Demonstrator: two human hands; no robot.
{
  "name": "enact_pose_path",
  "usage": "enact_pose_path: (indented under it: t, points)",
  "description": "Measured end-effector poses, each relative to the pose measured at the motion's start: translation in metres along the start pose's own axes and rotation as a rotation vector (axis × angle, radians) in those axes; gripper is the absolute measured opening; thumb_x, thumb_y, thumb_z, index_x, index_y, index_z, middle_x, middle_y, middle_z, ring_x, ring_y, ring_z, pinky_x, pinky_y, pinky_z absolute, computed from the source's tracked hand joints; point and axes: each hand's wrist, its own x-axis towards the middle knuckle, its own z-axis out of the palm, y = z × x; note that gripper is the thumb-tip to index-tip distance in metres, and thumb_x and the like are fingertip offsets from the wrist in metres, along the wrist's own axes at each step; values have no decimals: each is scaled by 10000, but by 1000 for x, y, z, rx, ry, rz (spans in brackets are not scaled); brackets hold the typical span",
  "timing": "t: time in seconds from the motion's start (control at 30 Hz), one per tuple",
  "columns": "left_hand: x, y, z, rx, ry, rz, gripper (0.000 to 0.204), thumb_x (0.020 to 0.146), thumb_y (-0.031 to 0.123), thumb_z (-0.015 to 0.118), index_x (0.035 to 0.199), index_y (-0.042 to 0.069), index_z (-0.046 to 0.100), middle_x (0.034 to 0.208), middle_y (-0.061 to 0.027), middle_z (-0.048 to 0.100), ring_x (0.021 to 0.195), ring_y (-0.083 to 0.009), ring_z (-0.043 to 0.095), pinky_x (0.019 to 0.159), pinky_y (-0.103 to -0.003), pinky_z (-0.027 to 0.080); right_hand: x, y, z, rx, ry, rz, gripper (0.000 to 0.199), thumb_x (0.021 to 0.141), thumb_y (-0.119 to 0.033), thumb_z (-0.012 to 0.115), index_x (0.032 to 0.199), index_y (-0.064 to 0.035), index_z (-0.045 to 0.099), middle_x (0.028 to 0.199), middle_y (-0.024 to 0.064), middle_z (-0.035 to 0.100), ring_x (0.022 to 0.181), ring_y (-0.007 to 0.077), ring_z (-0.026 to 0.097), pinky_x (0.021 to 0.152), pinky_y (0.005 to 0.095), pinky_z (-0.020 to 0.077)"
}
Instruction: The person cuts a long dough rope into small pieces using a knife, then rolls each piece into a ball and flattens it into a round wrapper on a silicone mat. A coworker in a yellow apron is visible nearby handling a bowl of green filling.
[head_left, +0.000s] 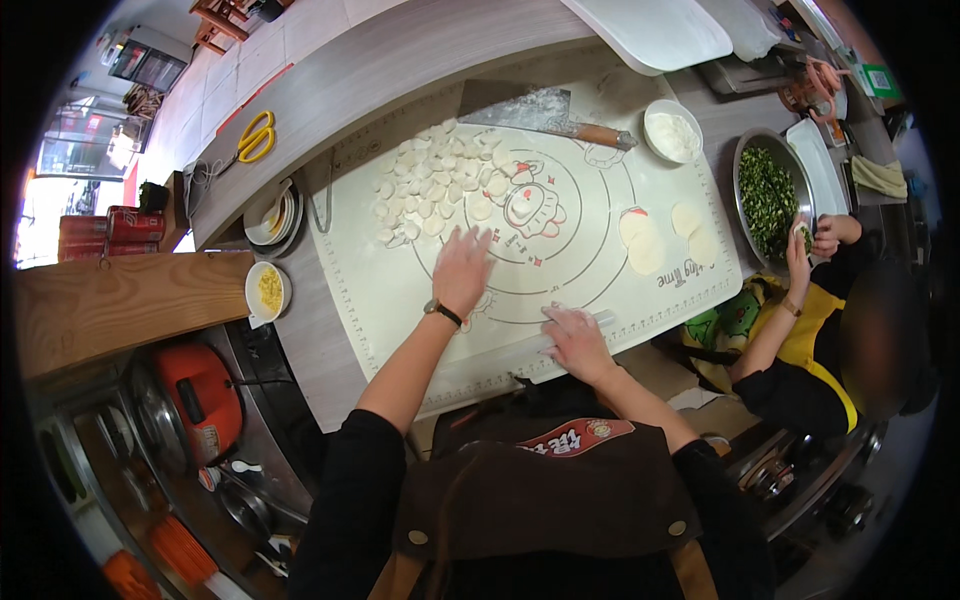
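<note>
My left hand (465, 272) reaches over the pale printed mat (345, 290), fingers stretched toward many small flattened dough pieces (440, 180). It appears to hold nothing. Closer to the mat's near edge is my right hand (578, 342), its fingers apart. Beside and partly beneath it is a pale rod (604, 319), possibly a rolling pin. Flat round dough wrappers (643, 248) lie on the mat's right side. A floury cleaver (530, 108) with a wooden handle rests across the far edge.
A white bowl of flour (674, 134) stands at far right. Beyond it, a co-worker's hands (803, 240) hold a wrapper beside a metal bowl of chopped greens (766, 190). At left are a small bowl of yellow bits (269, 289), stacked dishes (275, 217) and yellow-handled scissors (256, 138).
</note>
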Motion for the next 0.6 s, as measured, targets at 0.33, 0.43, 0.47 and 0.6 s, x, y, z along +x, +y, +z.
enact_pose_path:
  t: [0.33, 0.43, 0.47, 0.6]
  points:
    - [75, -7, -5, -255, -156, -327, 180, 794, 183, 716, 962, 140, 668, 974, -103, 680, 892, -315, 649, 756, -435, 506, 6, -47, 10, -89, 12, 72, 503, 845, -357, 644, 1283, -141, 526, 1458, 103, 415, 1358, 254, 381, 1110, 531, 255]
    - [29, -14, 11, -349, -279, -166, 188, 766, 202, 745, 931, 136, 684, 867, -83, 691, 834, -301, 656, 726, -417, 511, 0, -45, 26, -27, 115, 188, 588, 861, -358, 618, 1386, -148, 459, 1491, 123, 372, 1373, 304, 350, 1113, 573, 228]
    - [1, -11, 11, -385, -307, -78, 202, 748, 213, 765, 916, 128, 690, 824, -73, 693, 794, -293, 659, 704, -402, 514, 4, -49, 29, -93, 135, 208, 601, 862, -361, 613, 1399, -149, 448, 1498, 126, 361, 1376, 326, 337, 1111, 586, 222]
    - [-63, 14, 5, -357, -375, -77, 150, 769, 197, 732, 884, 106, 702, 844, -91, 692, 798, -295, 651, 713, -403, 512, 61, -58, 23, -335, 182, 313, 637, 893, -371, 551, 1465, -158, 368, 1515, 150, 326, 1387, 404, 284, 1103, 630, 204]
